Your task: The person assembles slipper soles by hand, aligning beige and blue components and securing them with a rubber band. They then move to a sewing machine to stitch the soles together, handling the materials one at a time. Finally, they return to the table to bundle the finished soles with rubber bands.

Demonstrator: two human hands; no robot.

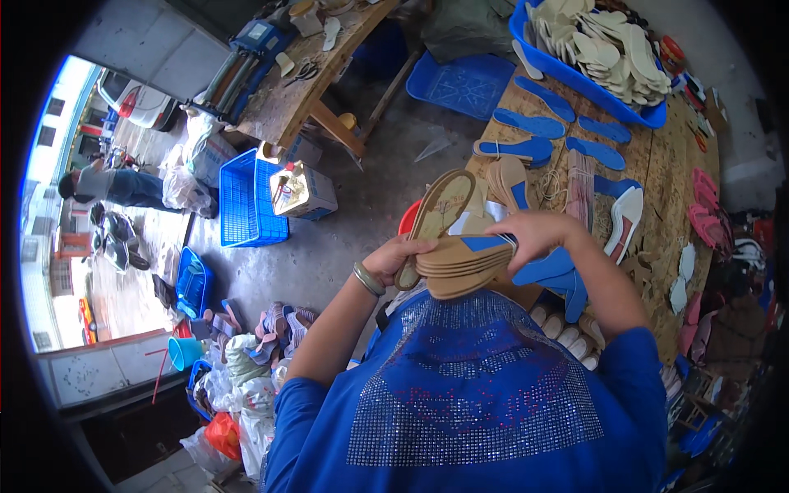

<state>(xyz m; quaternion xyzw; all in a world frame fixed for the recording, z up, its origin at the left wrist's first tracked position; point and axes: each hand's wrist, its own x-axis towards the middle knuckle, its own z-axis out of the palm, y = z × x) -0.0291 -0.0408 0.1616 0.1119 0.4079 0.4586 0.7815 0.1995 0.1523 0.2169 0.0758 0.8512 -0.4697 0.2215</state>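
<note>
Between my two hands is a stack of tan insoles point(464, 264) with a blue patch on the top one. My left hand point(394, 261) is closed around the stack's left end, thumb on top. My right hand point(538, 237) grips the other end, fingers curled at its edge. Upright beside my left hand stands a tan insole with a raised rim point(444, 209); whether that hand also holds it, I cannot make out. Just beyond the stack, more tan insoles point(505, 179) rest at the edge of the wooden table point(657, 177).
Blue insoles point(530, 123) lie spread on the table, near a blue tub point(563, 78) heaped with cream insoles. Pink sandal pieces point(707, 205) lie at the right. Across the floor are a blue crate point(246, 201), a workbench point(288, 99) and a person point(123, 187) by the doorway.
</note>
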